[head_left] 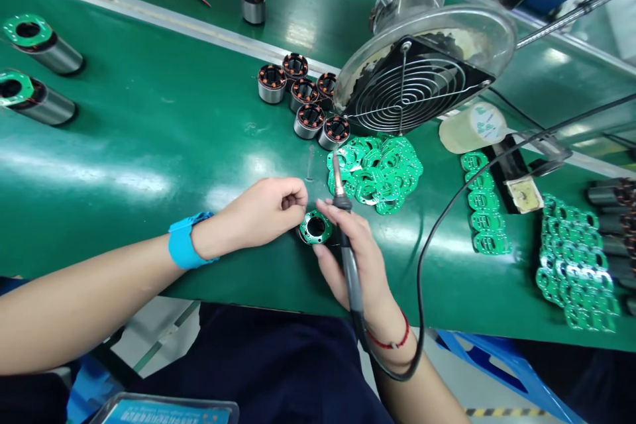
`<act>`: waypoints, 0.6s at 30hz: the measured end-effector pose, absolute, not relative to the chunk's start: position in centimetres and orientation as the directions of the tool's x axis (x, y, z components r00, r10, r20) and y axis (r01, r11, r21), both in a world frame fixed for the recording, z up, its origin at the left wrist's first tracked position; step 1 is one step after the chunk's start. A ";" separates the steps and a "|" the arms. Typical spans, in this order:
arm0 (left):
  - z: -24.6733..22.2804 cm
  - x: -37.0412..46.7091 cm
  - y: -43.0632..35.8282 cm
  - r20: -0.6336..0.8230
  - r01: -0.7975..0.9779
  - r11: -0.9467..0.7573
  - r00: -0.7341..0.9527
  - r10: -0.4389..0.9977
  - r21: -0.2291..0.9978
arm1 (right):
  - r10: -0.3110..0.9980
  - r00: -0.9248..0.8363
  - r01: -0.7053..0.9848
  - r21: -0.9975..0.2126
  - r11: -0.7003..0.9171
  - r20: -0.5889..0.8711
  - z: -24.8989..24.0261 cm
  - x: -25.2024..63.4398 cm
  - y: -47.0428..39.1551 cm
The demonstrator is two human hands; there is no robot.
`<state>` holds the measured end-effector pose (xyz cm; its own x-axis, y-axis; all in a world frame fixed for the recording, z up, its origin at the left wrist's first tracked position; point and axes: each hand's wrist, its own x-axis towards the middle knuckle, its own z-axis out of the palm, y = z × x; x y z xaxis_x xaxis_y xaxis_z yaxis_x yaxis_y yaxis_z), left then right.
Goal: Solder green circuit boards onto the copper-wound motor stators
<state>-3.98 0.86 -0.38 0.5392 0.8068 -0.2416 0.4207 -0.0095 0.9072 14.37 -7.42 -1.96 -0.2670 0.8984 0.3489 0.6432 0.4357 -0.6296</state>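
A motor stator topped with a round green circuit board (316,228) stands on the bench between my two hands. Curled into a pinch, my left hand (271,212) is at the board's upper left edge; whatever its fingertips hold is hidden. My right hand (360,255) is closed around a soldering iron (350,265), its metal tip pointing up and away from the stator. The thumb and fingertips of that hand rest at the stator's right side. Just beyond lies a heap of loose green ring boards (380,172), beside several bare stators with copper windings (309,117).
A fume extractor with a round grille (405,93) hangs low over the boards. The iron's black cable (422,278) loops at right. Beyond it are stacked board strips (484,205), a yellowish container (472,127) and a sponge holder (524,195). Board-topped stators (47,46) lie far left.
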 end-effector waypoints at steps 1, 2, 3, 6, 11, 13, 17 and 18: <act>-0.4 -4.0 0.8 -0.240 0.420 -0.012 0.542 0.805 0.907 | 0.898 -0.300 0.643 -0.628 0.439 0.321 -1.8 14.3 -7.3; -0.5 -4.0 0.8 -0.239 0.420 -0.014 0.545 0.804 0.907 | 0.899 -0.317 0.637 -0.634 0.438 0.303 -1.8 14.2 -7.2; -0.6 -4.1 0.8 -0.240 0.419 -0.015 0.549 0.800 0.908 | 0.901 -0.324 0.631 -0.643 0.434 0.290 -1.8 14.2 -7.2; -0.8 -4.4 0.8 -0.227 0.379 -0.001 0.556 0.800 0.925 | 0.909 -0.306 0.637 -0.650 0.416 0.282 -2.0 14.1 -7.1; -0.4 -5.1 1.0 -0.156 0.298 -0.066 0.662 0.734 0.952 | 0.905 -0.245 0.707 -0.575 0.412 0.347 -2.8 14.3 -7.1; -0.1 -5.1 1.0 -0.151 0.309 -0.116 0.715 0.683 0.944 | 0.901 -0.232 0.728 -0.549 0.411 0.366 -2.9 14.4 -7.0; -0.1 -4.5 0.8 -0.187 0.341 -0.098 0.707 0.682 0.935 | 0.866 -0.278 0.736 -0.487 0.470 0.416 -2.4 14.5 -7.1; -0.2 -4.4 0.7 -0.194 0.338 -0.079 0.698 0.689 0.938 | 0.844 -0.299 0.727 -0.466 0.504 0.446 -2.3 14.5 -7.2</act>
